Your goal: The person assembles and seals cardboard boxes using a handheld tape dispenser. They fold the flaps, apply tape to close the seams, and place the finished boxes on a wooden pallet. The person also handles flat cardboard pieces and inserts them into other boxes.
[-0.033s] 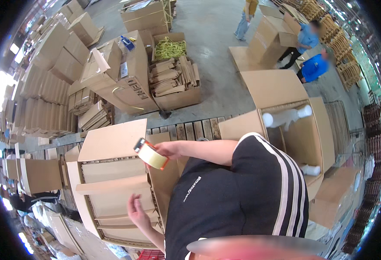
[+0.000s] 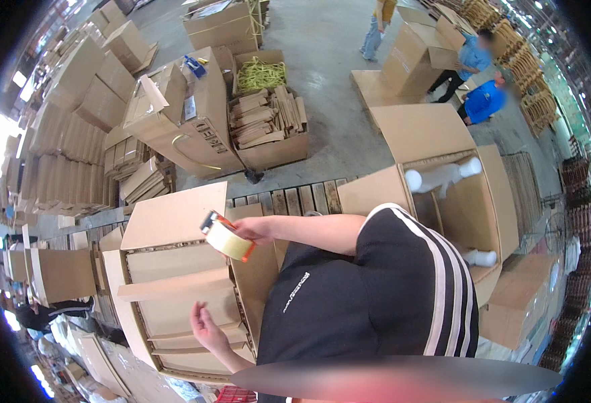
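My right hand (image 2: 254, 230) is closed round a tape dispenser (image 2: 227, 240) with an orange frame and a wide roll of pale tape. It holds the dispenser above the edge of a large open carton (image 2: 178, 305). Lower down, my left hand (image 2: 208, 329) hovers over the same carton with its fingers stretched out and nothing in them. Flat cardboard panels and a raised cardboard strip (image 2: 178, 285) cover the carton's contents. One wide flap (image 2: 173, 216) stands folded outward on its far side.
Another open carton (image 2: 436, 134) with white-wrapped parts (image 2: 446, 176) stands to the right. Slatted wooden boards (image 2: 299, 199) run behind both cartons. Boxes with cardboard pieces (image 2: 262, 121) and yellow-green strapping (image 2: 262, 74) lie beyond. Two people in blue (image 2: 485, 101) are at the far right.
Both my hands have shifted slightly to the left, the tape dispenser moving with my right hand. The carton's panels look the same.
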{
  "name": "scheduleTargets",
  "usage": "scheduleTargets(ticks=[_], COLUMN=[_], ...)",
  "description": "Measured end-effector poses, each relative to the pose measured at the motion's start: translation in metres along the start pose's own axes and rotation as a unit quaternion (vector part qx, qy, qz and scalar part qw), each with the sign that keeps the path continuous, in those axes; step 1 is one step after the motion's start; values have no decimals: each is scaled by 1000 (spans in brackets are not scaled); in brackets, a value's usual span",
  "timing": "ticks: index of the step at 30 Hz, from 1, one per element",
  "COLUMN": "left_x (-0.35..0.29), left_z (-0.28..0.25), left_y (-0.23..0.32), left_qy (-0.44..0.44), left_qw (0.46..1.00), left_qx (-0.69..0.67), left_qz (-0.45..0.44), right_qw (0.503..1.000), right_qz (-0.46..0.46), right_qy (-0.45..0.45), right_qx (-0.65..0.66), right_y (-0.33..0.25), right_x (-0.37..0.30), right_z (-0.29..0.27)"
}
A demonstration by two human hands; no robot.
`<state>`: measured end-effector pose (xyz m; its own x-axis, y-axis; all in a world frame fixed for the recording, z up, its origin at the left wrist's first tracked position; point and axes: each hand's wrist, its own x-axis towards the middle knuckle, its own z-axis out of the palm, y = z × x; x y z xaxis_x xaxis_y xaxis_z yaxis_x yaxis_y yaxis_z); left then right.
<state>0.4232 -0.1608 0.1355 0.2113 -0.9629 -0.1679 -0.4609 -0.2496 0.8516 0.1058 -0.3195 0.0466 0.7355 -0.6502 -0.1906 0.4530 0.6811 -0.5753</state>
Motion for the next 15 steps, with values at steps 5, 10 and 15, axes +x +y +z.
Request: scheduleTargets(ticks=[5, 10, 15], left_x=[26, 34, 31], left_z=[-24, -19, -23], left_y=[-87, -129, -114], left_qy=[126, 126, 231], left_qw=[853, 905, 833], left_qx=[496, 405, 481], left_qz=[-104, -28, -147], right_qw=[994, 939, 787], right_qz=[-90, -43, 20], right_qy=[31, 24, -62], right_qx=[-56, -340, -613], right_y=[-2, -6, 52], right_x=[72, 146, 214], right_z=[47, 64, 58])
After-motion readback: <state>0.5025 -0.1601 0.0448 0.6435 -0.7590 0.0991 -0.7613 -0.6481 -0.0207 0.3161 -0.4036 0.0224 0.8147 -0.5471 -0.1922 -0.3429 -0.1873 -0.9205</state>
